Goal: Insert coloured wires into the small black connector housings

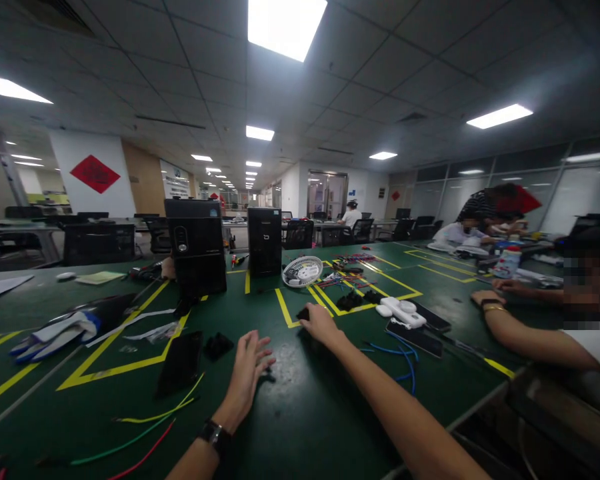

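My left hand [250, 367] hovers over the green table, fingers apart and holding nothing. Close to its left lie a small black clump [219, 345] and a flat black phone-like slab [181, 360]. My right hand [321, 324] is pinched on a small black piece [304, 313], whose kind I cannot make out, beside a yellow tape line. Blue wires [405, 357] lie to the right of my right forearm. Yellow, green [125, 448] and red wires are spread at the lower left.
Two black computer towers [195, 247] [265, 241] stand at the back, near a white basket [303, 271]. Loose wires [355, 263], black clumps [349, 300], a white device [401, 311] and dark phones [414, 337] lie to the right. A glove [63, 331] is at left. Another person's arm [525, 330] rests at right.
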Demonstrator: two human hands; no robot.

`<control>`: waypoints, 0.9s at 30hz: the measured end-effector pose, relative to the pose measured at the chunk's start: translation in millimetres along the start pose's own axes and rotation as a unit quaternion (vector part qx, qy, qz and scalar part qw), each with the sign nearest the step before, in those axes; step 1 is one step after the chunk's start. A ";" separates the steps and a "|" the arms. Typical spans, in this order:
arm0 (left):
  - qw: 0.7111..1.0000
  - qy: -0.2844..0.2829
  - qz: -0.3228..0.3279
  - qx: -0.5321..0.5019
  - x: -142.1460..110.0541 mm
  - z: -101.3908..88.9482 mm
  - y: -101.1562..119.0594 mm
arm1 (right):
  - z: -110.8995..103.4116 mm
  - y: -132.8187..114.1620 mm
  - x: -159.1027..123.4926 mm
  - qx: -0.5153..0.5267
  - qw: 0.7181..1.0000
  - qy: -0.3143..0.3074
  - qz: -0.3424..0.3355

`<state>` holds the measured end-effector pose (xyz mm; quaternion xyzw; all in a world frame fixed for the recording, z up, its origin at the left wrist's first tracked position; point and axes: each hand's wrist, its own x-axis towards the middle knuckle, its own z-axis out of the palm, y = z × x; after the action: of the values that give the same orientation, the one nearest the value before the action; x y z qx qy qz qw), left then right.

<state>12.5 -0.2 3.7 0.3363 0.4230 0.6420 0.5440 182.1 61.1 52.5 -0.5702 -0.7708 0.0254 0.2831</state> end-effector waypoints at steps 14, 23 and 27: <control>0.993 -0.028 -0.073 -0.083 -4.9 -6.0 2.2 | -35.0 49.2 -84.2 -0.073 0.995 -0.042 -0.056; 0.997 -0.022 0.002 -0.071 -0.7 -4.4 -9.2 | -9.2 20.0 -52.6 0.032 0.996 -0.018 -0.085; 0.992 0.010 -0.003 -0.125 3.9 -8.5 -4.3 | 12.3 -24.7 -35.6 0.199 0.975 0.011 -0.095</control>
<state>6.0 2.3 -3.9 0.2581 0.3458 0.6917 0.5791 161.8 24.2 36.7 -0.4266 -0.7980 0.1444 0.4004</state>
